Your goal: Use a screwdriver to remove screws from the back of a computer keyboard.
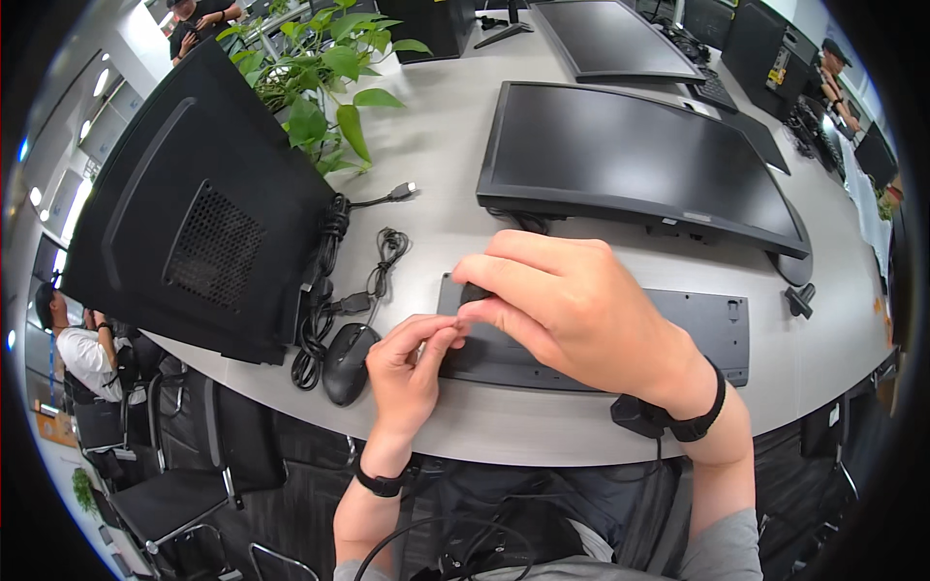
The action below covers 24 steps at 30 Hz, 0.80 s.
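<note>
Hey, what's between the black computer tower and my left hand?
In the head view, a black mouse lies there beside your left hand, with bundled black cables nearer the computer tower.

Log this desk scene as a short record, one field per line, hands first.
Left hand: thumb and fingertips together, beside the right thumb; anything held is too small to tell
Right hand: small black item between thumb and fingers
Under the right hand: dark keyboard, no keys showing
Left of the left hand: black mouse, its cable bundled
Far left: black computer case with a perforated vent
Beyond the keyboard: black monitor, screen dark
Behind the case: green leafy plant
</note>
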Each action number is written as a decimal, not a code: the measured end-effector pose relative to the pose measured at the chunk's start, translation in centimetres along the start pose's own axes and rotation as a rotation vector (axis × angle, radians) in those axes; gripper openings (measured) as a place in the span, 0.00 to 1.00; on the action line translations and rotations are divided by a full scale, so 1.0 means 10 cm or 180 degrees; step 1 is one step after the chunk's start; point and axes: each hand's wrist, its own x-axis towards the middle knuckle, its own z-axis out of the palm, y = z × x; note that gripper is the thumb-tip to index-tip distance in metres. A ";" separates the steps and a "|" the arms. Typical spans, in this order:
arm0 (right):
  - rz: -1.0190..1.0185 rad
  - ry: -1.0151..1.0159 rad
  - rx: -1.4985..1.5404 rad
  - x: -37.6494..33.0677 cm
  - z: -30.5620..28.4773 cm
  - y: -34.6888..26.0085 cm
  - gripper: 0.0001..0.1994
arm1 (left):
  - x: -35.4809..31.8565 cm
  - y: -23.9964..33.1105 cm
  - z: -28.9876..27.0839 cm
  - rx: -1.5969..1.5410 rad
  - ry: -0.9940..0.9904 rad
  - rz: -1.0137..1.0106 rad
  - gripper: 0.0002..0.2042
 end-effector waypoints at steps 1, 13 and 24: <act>-0.0037 0.0023 -0.0045 -0.01 0.02 0.01 0.13 | 0.00 0.02 0.00 0.0200 -0.0021 0.0098 0.06; -0.0270 0.0052 -0.0337 -0.09 0.15 0.09 0.12 | 0.04 -0.01 0.05 0.1426 0.0004 0.0711 0.08; -0.0294 -0.0158 -0.0311 -0.14 0.26 0.15 0.11 | 0.02 -0.09 0.02 0.1927 -0.0073 0.0812 0.07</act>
